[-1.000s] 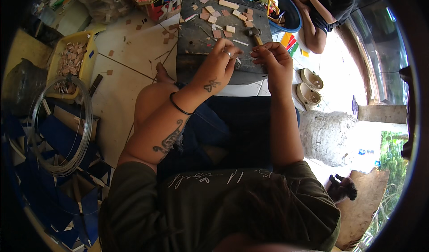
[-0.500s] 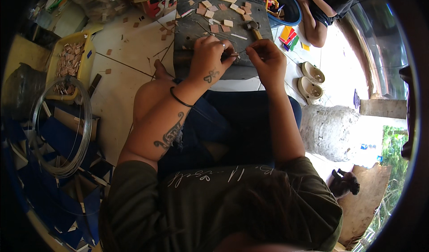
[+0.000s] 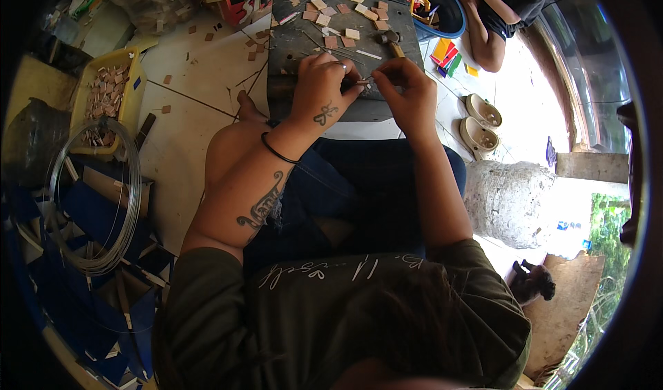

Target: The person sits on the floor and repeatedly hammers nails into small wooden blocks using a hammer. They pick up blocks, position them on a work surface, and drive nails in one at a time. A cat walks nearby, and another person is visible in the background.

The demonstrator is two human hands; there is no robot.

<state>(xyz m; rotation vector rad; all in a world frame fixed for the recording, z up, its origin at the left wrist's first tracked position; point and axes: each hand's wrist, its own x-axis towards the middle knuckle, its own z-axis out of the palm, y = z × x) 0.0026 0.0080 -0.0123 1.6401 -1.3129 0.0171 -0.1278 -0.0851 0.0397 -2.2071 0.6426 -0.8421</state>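
My left hand (image 3: 319, 86), wearing a ring, closes its thumb and fingers on a small wooden piece (image 3: 362, 82) above the near edge of a dark work surface (image 3: 293, 53). Close beside it, my right hand (image 3: 409, 94) is pinched with thumb and index finger at the end of that piece. Whatever lies between those right fingertips is too small to make out. Ahead of my hands several small wooden tiles (image 3: 347, 33) are scattered. A hammer (image 3: 391, 40) with a light handle rests beyond my right hand, and thin sticks (image 3: 331, 50) lie beyond my left.
To the left are a yellow basin (image 3: 131, 100) of wooden pieces and a coil of wire (image 3: 135, 203) over blue items. A blue tub (image 3: 452, 17) stands at the far right, near another person's arm (image 3: 489, 44). Coloured cards (image 3: 445, 57) and clogs (image 3: 478, 138) lie on the floor.
My right hand has moved slightly left, bringing its fingertips closer to the wooden piece. My left hand keeps its grip and has barely shifted.
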